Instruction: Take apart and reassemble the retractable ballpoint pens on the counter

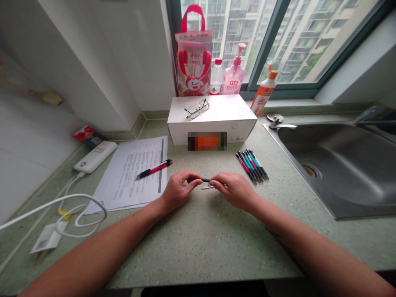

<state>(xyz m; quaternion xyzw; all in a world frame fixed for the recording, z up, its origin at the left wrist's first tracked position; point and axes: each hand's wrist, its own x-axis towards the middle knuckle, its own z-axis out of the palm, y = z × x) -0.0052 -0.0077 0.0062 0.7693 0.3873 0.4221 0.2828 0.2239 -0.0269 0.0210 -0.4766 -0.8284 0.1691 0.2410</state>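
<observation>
Both my hands meet over the middle of the counter, pinching a slim black pen (206, 180) that lies level between them. My left hand (181, 187) is closed on its left end, and my right hand (235, 187) closes on the right end; the fingers hide most of it. Just below it on the counter lies a thin silvery rod (207, 188), partly under my right fingers. To the left, a pair of pens (154, 169), black and red, rests on printed sheets (123, 177). Several red, teal and black pens (252, 165) lie side by side to the right.
Behind my hands stands a white box (213, 109) with glasses (198, 109) on top. A bag (194, 66) and bottles (233, 78) line the window. At right is a steel sink (340, 165). A white power bank (95, 156) and looping cable (80, 198) occupy the left.
</observation>
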